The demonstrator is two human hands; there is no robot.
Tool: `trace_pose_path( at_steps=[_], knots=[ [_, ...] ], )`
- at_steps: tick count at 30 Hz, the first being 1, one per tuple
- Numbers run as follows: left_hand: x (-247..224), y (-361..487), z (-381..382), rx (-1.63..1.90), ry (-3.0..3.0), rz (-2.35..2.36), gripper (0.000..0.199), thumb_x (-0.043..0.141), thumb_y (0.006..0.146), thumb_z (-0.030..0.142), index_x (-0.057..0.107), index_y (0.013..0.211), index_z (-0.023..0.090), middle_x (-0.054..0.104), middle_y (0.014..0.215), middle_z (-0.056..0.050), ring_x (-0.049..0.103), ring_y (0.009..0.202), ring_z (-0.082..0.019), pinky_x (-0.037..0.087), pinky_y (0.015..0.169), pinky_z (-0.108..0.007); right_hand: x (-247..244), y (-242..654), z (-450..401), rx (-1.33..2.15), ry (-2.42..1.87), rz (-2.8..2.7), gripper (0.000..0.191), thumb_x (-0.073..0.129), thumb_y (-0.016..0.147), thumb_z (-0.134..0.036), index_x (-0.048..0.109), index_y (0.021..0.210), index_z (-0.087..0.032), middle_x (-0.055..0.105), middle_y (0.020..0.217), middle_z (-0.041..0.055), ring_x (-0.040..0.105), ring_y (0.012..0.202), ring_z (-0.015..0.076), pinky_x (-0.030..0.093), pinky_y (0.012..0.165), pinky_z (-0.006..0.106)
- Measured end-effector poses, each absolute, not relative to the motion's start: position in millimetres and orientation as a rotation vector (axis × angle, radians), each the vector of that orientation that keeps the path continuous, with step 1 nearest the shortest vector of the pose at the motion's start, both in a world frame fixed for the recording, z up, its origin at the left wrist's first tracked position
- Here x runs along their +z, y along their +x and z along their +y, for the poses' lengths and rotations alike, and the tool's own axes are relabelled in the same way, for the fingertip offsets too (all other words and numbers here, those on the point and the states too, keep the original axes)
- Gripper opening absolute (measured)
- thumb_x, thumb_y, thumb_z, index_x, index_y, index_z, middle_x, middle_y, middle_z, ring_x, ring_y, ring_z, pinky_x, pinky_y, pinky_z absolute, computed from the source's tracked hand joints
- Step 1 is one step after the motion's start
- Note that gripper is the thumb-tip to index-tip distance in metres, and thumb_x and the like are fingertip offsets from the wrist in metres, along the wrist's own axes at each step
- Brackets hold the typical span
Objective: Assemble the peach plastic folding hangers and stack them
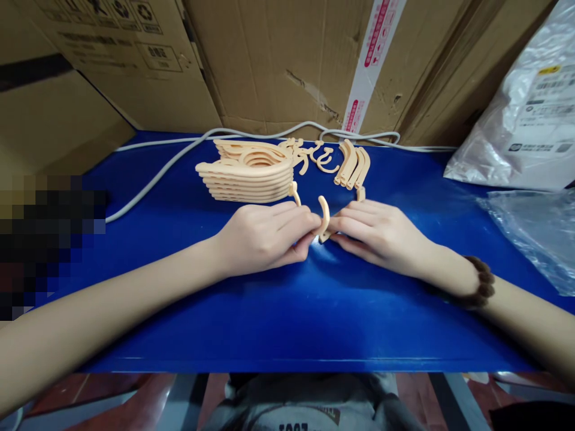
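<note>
My left hand and my right hand meet above the middle of the blue table, both with fingers pinched. Between the fingertips rises a curved beige plastic hanger hook, gripped by the left hand. In my right hand is a beige hanger arm piece; one end shows by the fingertips, and another beige end pokes out behind the knuckles. Fingers hide where the parts meet. Just behind the left hand, a beige knobbed piece sticks up; I cannot tell whether it is held.
A stack of beige hangers stands behind my left hand. Loose hooks and several curved arm pieces lie right of it. A grey cable runs along the back before cardboard boxes. Plastic packaging sits at right.
</note>
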State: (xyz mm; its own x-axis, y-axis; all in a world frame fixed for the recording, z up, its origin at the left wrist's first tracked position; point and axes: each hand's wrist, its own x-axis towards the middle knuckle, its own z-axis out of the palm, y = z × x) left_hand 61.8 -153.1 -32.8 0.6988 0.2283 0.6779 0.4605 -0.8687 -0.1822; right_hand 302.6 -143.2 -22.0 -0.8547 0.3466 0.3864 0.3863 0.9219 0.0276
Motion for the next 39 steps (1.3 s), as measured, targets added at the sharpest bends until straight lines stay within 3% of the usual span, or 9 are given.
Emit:
trace_pose_path(
  at_steps=[5, 10, 16, 19, 23, 27, 31, 36, 39],
  knots=[
    [-32, 62, -151, -0.889, -2.721, -0.544, 0.014, 0.045, 0.093, 0.013, 0.059, 0.092, 0.013, 0.067, 0.079, -0.005, 0.062, 0.071, -0.017, 0.047, 0.063, -0.026, -18, 302, -150, 0.217, -0.736, -2.455, 0.016, 0.055, 0.095, -0.022, 0.064, 0.108, -0.020, 0.070, 0.091, 0.0015, 0.065, 0.081, 0.0128, 0.048, 0.074, 0.024],
    [-34, 65, -152, -0.649, -2.781, -0.370, 0.024, 0.039, 0.099, 0.018, 0.061, 0.090, 0.014, 0.069, 0.089, -0.007, 0.062, 0.083, -0.019, 0.051, 0.072, -0.029, -9, 302, -149, -0.297, -0.698, -2.617, 0.035, 0.047, 0.099, -0.025, 0.057, 0.133, -0.022, 0.065, 0.092, 0.0045, 0.060, 0.081, 0.0164, 0.044, 0.069, 0.029],
    [-39, 67, -155, -0.501, -2.771, -0.241, 0.025, 0.041, 0.101, 0.023, 0.061, 0.087, 0.016, 0.070, 0.098, -0.008, 0.065, 0.088, -0.019, 0.055, 0.077, -0.031, -11, 295, -150, -0.803, -0.510, -2.679, 0.025, 0.044, 0.100, -0.016, 0.069, 0.102, -0.015, 0.066, 0.077, 0.0039, 0.055, 0.073, 0.0163, 0.032, 0.061, 0.032],
    [-38, 66, -157, -0.606, -2.768, -0.238, 0.019, 0.045, 0.099, 0.017, 0.061, 0.108, 0.013, 0.066, 0.120, -0.013, 0.065, 0.105, -0.022, 0.056, 0.090, -0.034, -12, 299, -146, -0.606, -0.654, -2.662, 0.026, 0.045, 0.100, -0.024, 0.068, 0.093, -0.016, 0.068, 0.078, 0.0045, 0.056, 0.070, 0.0163, 0.033, 0.062, 0.033],
    [-32, 64, -160, -0.886, -2.753, -0.338, 0.041, 0.048, 0.095, 0.012, 0.046, 0.136, 0.014, 0.052, 0.143, -0.014, 0.047, 0.136, -0.022, 0.048, 0.109, -0.037, -11, 306, -138, 0.039, -1.024, -2.347, 0.022, 0.052, 0.096, -0.033, 0.067, 0.089, -0.018, 0.069, 0.077, 0.0023, 0.058, 0.066, 0.0146, 0.039, 0.065, 0.031],
    [-31, 65, -158, -0.792, -2.803, -0.385, 0.040, 0.049, 0.097, 0.021, 0.047, 0.136, 0.011, 0.053, 0.144, -0.016, 0.045, 0.139, -0.025, 0.044, 0.112, -0.040, -12, 307, -132, 0.698, -1.175, -1.917, 0.026, 0.066, 0.087, -0.043, 0.067, 0.076, -0.019, 0.062, 0.060, -0.0017, 0.052, 0.053, 0.0119, 0.038, 0.053, 0.027],
    [-39, 65, -154, -0.577, -2.942, -0.425, 0.050, 0.044, 0.101, 0.038, 0.048, 0.139, 0.005, 0.047, 0.148, -0.017, 0.039, 0.142, -0.028, 0.040, 0.115, -0.041, -19, 306, -126, 0.817, -1.226, -1.794, 0.030, 0.071, 0.082, -0.045, 0.069, 0.068, -0.019, 0.052, 0.052, -0.0038, 0.040, 0.049, 0.0086, 0.030, 0.049, 0.026],
    [-41, 64, -152, -0.619, -2.966, -0.428, 0.046, 0.042, 0.102, 0.042, 0.057, 0.131, 0.009, 0.062, 0.134, -0.013, 0.055, 0.130, -0.025, 0.046, 0.107, -0.038, -25, 308, -117, 0.858, -1.224, -1.719, 0.027, 0.071, 0.081, -0.045, 0.077, 0.079, -0.019, 0.051, 0.057, -0.0028, 0.039, 0.055, 0.0091, 0.027, 0.051, 0.025],
    [-34, 63, -155, -0.762, -2.818, -0.451, 0.034, 0.044, 0.101, 0.035, 0.068, 0.107, 0.012, 0.076, 0.099, -0.008, 0.070, 0.097, -0.021, 0.054, 0.085, -0.033, -26, 309, -117, 0.915, -1.218, -1.690, 0.026, 0.071, 0.081, -0.044, 0.079, 0.086, -0.020, 0.050, 0.057, -0.0032, 0.038, 0.055, 0.0088, 0.027, 0.052, 0.025]
  ],
)
